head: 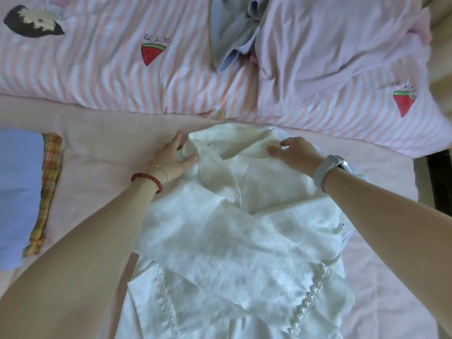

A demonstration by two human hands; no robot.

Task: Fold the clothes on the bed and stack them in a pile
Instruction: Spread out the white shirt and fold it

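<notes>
A white garment (234,231) with zigzag trim lies spread on the pink sheet (105,148) in front of me, its far end bunched up. My left hand (171,159) holds the bunched fabric at the far left, thumb pressed into a fold. At the far right, my right hand (293,152) pinches an edge of the same fabric between thumb and fingers. A folded pile sits at the left: a light blue piece (17,192) on a plaid piece (47,189).
A pink striped duvet (110,77) with watermelon prints runs across the far side. A grey-blue garment (232,37) and a pale pink garment (330,45) lie crumpled on it. The bed's right edge (420,167) meets dark floor.
</notes>
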